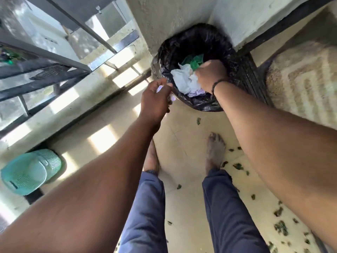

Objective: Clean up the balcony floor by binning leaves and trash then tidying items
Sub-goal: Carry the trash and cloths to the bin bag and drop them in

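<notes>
Leaves (280, 226) litter the tiled floor (184, 125) right of the bare feet. Farther on, the left hand (156, 99) pinches white paper scraps at the rim of the black-lined bin (224, 57) in the corner. The right hand (209, 77), fingers curled, presses crumpled white paper (184, 79) inside it.

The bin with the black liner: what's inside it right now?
Inside the bin: crumpled white paper and something green behind it. The right hand reaches in over the paper, covering what lies beneath; the bottom is not visible.
</notes>
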